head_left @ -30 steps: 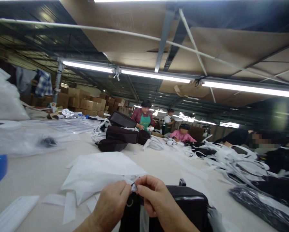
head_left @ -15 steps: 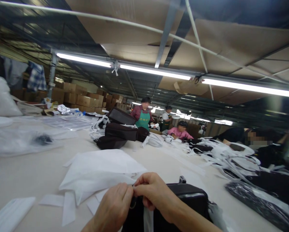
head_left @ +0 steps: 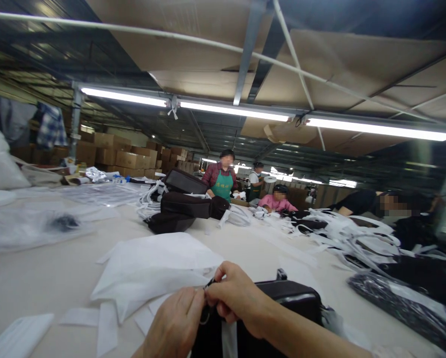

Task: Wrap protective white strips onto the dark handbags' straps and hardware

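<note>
A black bag (head_left: 301, 294) lies on the table right in front of me, with a strip of white material (head_left: 229, 338) hanging down its near side. My left hand (head_left: 176, 318) is closed at the bag's left edge, thumb and fingers pinched together. Against it, my right hand (head_left: 235, 293) pinches a small dark fitting (head_left: 209, 284) that stands up between the fingertips. A metal ring (head_left: 205, 318) shows just under the two hands. What the left fingers grip is too small and covered to name.
White sheets (head_left: 155, 263) and cut strips (head_left: 107, 325) lie to the left on the table (head_left: 77, 268). Dark bags (head_left: 185, 204) are piled farther back. White straps (head_left: 360, 238) and a plastic-wrapped black bundle (head_left: 394, 308) sit at right. Several people work beyond, one in a green apron (head_left: 222, 186).
Both hands stay together at the bag's edge. The right fingertips have shifted slightly, and the small dark fitting now shows between them. The view has turned a little.
</note>
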Available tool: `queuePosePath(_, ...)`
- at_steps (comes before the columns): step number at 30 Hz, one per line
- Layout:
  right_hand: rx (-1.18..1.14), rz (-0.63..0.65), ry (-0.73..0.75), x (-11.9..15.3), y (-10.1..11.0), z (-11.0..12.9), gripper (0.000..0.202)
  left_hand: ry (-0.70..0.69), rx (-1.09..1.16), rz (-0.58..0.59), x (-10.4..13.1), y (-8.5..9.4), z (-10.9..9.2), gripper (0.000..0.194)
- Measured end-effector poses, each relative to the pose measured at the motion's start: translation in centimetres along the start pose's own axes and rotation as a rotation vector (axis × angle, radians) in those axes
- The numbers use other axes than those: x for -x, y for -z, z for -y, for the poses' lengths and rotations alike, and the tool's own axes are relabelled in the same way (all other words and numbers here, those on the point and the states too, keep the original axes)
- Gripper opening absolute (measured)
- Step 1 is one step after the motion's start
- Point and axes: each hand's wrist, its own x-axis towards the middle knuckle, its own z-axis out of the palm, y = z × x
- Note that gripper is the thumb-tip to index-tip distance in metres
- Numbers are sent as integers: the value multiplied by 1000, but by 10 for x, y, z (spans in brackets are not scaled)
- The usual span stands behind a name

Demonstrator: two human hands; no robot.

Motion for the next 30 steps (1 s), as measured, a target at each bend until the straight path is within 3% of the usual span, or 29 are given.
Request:
queuePosePath(5, 60, 6, -15, -5, 0, 2, 36, 2, 15, -71, 11, -12, 2, 28)
queuePosePath(10, 121, 25, -30, -6, 1, 7, 33, 16, 69, 0, 8, -6, 6, 42)
queuePosePath(16, 108, 74, -47, -9, 4, 8, 34, 94, 364, 213, -11, 6, 15, 34)
queuePosePath(25, 23, 133, -86, -8, 10, 2, 33, 544, 475, 610, -22, 16, 13, 25)
queuePosePath(30, -119, 148, -144, 1, 17, 5, 30, 550, 478, 809, -54, 37, 21, 18)
